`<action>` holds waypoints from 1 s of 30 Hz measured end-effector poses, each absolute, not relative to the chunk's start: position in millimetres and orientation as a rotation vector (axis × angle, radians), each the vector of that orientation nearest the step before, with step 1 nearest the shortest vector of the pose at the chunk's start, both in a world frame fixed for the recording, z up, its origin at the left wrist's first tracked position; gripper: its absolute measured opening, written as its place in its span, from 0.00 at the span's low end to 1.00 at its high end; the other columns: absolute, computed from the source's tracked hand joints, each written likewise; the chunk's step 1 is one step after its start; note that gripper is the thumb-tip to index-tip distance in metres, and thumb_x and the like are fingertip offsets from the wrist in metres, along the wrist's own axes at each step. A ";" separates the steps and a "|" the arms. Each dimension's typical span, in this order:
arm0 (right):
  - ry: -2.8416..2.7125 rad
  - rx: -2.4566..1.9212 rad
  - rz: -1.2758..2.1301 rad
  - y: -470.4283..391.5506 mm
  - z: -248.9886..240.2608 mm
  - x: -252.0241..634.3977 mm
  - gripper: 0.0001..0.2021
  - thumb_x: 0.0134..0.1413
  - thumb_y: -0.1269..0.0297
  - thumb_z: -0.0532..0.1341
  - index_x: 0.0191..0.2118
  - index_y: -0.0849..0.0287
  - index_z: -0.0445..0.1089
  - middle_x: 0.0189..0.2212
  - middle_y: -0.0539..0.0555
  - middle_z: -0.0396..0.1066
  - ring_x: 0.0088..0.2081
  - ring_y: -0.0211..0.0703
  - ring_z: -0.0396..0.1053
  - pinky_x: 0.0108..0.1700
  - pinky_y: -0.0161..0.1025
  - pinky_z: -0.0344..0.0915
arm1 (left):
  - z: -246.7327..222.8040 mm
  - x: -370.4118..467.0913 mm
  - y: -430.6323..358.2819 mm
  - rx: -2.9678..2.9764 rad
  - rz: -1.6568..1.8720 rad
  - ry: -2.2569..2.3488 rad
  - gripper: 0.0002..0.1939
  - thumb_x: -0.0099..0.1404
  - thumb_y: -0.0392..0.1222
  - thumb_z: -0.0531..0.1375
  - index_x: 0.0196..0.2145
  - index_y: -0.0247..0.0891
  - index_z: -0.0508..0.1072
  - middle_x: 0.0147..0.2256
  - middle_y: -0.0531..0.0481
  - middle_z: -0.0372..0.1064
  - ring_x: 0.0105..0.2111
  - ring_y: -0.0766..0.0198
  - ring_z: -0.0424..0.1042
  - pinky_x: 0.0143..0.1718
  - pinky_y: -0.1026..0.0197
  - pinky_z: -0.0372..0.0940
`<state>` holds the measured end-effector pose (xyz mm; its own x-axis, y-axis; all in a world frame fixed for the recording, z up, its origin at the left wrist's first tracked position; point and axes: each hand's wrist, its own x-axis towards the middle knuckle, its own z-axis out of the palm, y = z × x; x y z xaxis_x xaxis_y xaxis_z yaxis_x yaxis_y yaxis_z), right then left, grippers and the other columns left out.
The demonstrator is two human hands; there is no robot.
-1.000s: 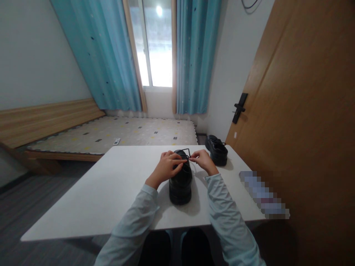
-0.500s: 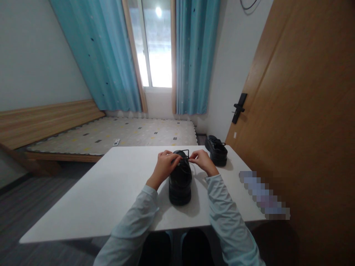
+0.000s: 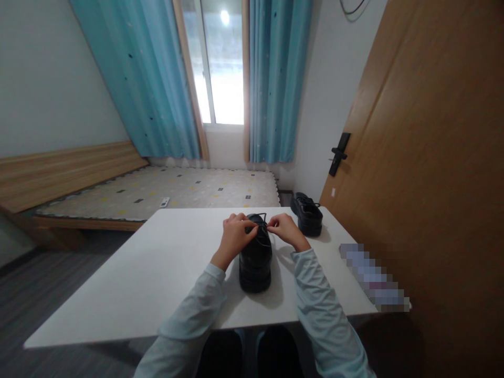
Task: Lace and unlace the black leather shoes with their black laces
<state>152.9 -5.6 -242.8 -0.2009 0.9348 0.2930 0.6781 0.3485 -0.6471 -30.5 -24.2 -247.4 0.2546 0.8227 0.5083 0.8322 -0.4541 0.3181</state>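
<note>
Pinched thin black cord laces (image 3: 264, 214) in left hand (image 3: 236, 232) and right hand (image 3: 285, 229), over chunky, shiny black shoe (image 3: 255, 268) between both; had them looped, apparently not yet tightened.

Black shoe (image 3: 255, 268): smooth, leather-like, slight gloss.
Surface (image 3: 157, 273): smooth, white, low sheen. Door (image 3: 425, 157): wood grain, semi-gloss. Curtain (image 3: 137, 79): folded cloth, matt. Sleeve (image 3: 326, 310): thin, creased cloth, matt.

Window (image 3: 226, 92) far ahead of right hand (image 3: 284, 230) shines white; wall (image 3: 47, 79) far left of hand dim. Soft shadow (image 3: 277, 286) near hand; blurry squares (image 3: 374, 278) right of it.
</note>
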 end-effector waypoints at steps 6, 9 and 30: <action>-1.998 -1.415 0.504 -9.1 -238.2 152.2 0.06 0.41 0.75 0.61 0.24 0.62 0.76 0.21 0.53 0.74 0.25 0.37 0.66 0.29 0.32 0.57 | -246.1 -26.6 -23.7 -2.482 -0.913 -1.711 0.10 0.59 0.48 0.60 0.34 0.47 0.79 0.36 0.46 0.69 0.39 0.54 0.64 0.40 0.52 0.57; -2.013 -1.411 0.519 -9.4 -238.0 153.3 0.07 0.42 0.75 0.60 0.24 0.64 0.76 0.21 0.53 0.73 0.25 0.37 0.65 0.28 0.32 0.57 | -243.5 -23.5 -23.8 -2.489 -0.834 -1.745 0.09 0.59 0.48 0.60 0.35 0.49 0.79 0.36 0.46 0.68 0.40 0.52 0.64 0.40 0.51 0.57; -1.462 -1.364 0.877 10.0 -262.0 145.4 0.03 0.40 0.71 0.62 0.24 0.62 0.67 0.17 0.46 0.64 0.16 0.31 0.59 0.19 0.30 0.55 | -237.8 -23.6 -23.2 -2.563 -0.969 -1.903 0.06 0.57 0.43 0.60 0.31 0.41 0.76 0.37 0.48 0.70 0.38 0.57 0.69 0.39 0.57 0.61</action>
